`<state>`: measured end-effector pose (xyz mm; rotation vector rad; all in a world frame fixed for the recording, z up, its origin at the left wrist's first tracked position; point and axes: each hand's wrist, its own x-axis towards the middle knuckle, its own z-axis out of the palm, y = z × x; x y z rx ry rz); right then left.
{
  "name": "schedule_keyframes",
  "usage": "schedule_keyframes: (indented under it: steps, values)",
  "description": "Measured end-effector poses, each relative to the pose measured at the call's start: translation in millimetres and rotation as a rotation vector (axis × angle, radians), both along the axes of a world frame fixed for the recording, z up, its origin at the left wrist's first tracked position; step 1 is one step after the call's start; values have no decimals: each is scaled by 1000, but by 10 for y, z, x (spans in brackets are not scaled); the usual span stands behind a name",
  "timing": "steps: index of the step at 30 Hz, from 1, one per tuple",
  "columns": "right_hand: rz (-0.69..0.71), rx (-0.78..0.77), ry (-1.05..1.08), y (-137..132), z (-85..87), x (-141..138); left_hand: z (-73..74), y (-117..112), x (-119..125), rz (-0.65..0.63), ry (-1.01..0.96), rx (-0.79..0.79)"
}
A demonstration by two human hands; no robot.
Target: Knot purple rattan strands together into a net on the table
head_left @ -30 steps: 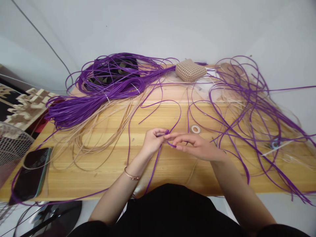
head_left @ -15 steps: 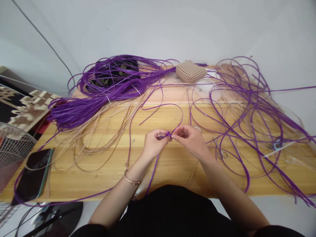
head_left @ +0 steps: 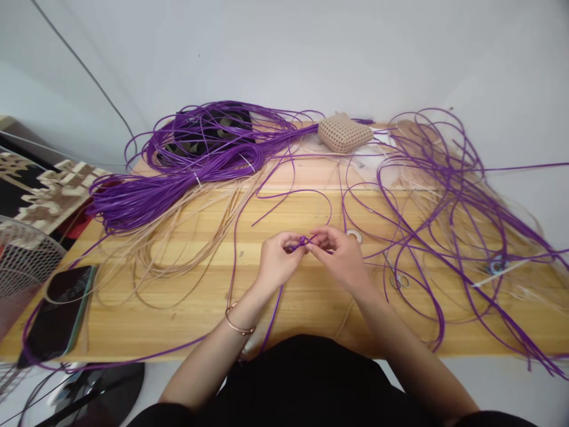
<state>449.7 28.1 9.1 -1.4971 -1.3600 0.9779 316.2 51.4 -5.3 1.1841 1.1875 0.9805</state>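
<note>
Near the middle of the wooden table (head_left: 213,323), both hands meet at a small looped knot of purple cord (head_left: 303,241). My left hand (head_left: 280,256) pinches the knot between thumb and fingers; a bracelet circles that wrist. My right hand (head_left: 338,255) is closed, thumb against fingertips, on the cord just right of the knot. One length of this cord runs down from my left hand toward my lap. Another curves up behind my right hand onto the tabletop. How the strands cross inside the knot is too small to make out.
A thick purple cord bundle (head_left: 142,204) and beige strands (head_left: 178,270) lie at left, near a phone (head_left: 62,314). A woven beige piece (head_left: 345,133) sits at the back. Loose purple loops spread at right over scissors (head_left: 399,281); a tape roll (head_left: 354,236) lies behind my right hand.
My right hand has turned slightly and shifted its pinch at the knot, showing a short piece of cord above its fingers. My left hand has hardly moved. The view has shifted slightly.
</note>
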Motion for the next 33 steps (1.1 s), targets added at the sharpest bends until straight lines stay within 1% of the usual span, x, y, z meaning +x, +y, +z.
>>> schedule_keyframes:
  steps: [5,8,11,14,16,17,20,22,24,26,28,31,33]
  values:
    - [137,-10,-9,72,10,85,-4,-3,-4,-48,13,18]
    - [220,-18,-72,102,47,107,-29,-4,-6,-90,44,52]
    - [283,-2,-222,120,118,108,-65,-3,-13,-112,67,75]
    - [356,24,-453,138,201,97,-84,2,-21,-133,77,94]
    - [375,9,-556,154,234,82,-80,13,-25,-147,50,79]
    - [363,-6,-570,162,238,70,-75,20,-26,-157,28,58]
    - [297,-33,-486,182,222,28,-66,42,-27,-183,-29,-18]
    - [292,-20,-403,189,221,4,-77,52,-25,-186,-35,-42]
    - [324,-30,-344,193,256,-7,-104,56,-21,-188,-27,-49]
    - [363,-83,-324,200,326,-4,-142,56,-16,-198,-19,-50]
    - [386,-136,-347,220,411,5,-182,54,-11,-209,-7,-50]
    - [435,-139,-421,292,514,0,-222,55,-1,-225,10,-35]
    - [511,-190,-390,370,547,-14,-222,60,3,-243,-9,-30]
